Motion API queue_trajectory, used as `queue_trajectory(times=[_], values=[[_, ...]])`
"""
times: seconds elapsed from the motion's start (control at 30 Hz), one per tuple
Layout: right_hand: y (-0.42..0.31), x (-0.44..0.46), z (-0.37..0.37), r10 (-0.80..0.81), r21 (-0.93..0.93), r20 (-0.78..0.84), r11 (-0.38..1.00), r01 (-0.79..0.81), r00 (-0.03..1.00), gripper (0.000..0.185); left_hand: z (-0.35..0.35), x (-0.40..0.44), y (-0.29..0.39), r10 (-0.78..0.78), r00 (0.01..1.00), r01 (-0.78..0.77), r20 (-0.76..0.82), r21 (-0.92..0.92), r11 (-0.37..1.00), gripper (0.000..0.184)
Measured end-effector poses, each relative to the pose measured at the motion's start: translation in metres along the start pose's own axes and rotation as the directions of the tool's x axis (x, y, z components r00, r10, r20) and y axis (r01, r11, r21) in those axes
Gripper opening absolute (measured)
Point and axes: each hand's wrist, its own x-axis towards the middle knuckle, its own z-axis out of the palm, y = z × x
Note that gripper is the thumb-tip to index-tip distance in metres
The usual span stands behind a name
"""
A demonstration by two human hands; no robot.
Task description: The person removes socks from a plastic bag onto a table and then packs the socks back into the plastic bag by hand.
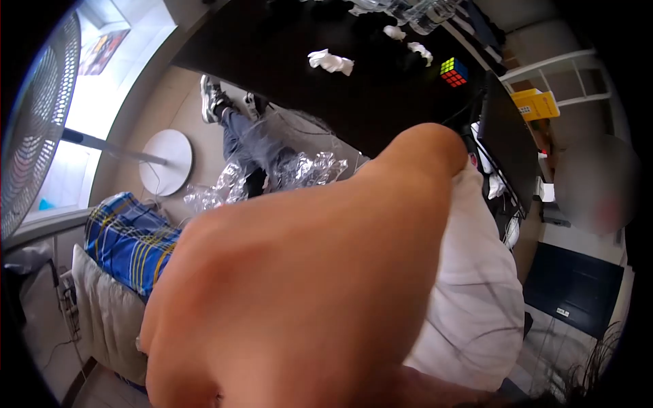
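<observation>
My right hand (224, 299) is very close to the camera, its back and wrist filling the lower middle. Its fingers are hidden, so whether it holds anything cannot be made out. The bent forearm runs up to the elbow, beside a white sleeve (476, 272). Beyond the arm lies crinkled clear plastic (316, 168), near legs in dark trousers (238, 136). My left hand is not in view.
A black desk (272, 51) carries crumpled white tissues (330, 62), a puzzle cube (454, 72) and clear bottles (430, 15). A fan (41, 115) stands left, above a blue plaid cloth (129, 238). A monitor (510, 143) is at right.
</observation>
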Motion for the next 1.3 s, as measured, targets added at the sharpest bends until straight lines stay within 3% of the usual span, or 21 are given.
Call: queue_trajectory(times=[0.67, 0.93, 1.0, 1.07, 1.23, 1.3], values=[[0.000, 0.000, -0.001, -0.027, 0.115, -0.058, 0.993, 0.034, 0.998, 0.026, 0.009, -0.001, -0.010, -0.013, 1.000, 0.013, 0.021, -0.022, 1.000, 0.069], [-0.008, 0.004, -0.003, -0.092, 0.234, -0.042, 0.967, 0.100, 0.995, 0.028, -0.008, -0.013, -0.004, 0.043, 0.998, -0.043, -0.056, 0.000, 0.999, 0.074], [-0.011, 0.003, -0.002, -0.088, 0.235, -0.036, 0.967, 0.094, 0.995, 0.028, -0.006, -0.012, -0.004, 0.029, 0.997, -0.029, -0.077, 0.005, 1.000, 0.076], [-0.017, -0.003, -0.004, -0.072, 0.215, -0.032, 0.974, 0.077, 0.997, 0.029, 0.006, -0.006, 0.003, -0.079, 0.993, 0.078, -0.083, -0.014, 0.997, 0.074], [-0.021, -0.016, -0.009, -0.061, 0.171, 0.007, 0.984, 0.059, 0.998, 0.031, 0.006, -0.002, -0.023, 0.035, 0.999, -0.036, -0.041, -0.030, 0.999, 0.070], [-0.015, -0.016, -0.004, -0.058, 0.169, 0.009, 0.984, 0.056, 0.998, 0.032, 0.021, 0.005, -0.001, -0.041, 0.997, 0.038, -0.059, -0.052, 0.998, 0.068]])
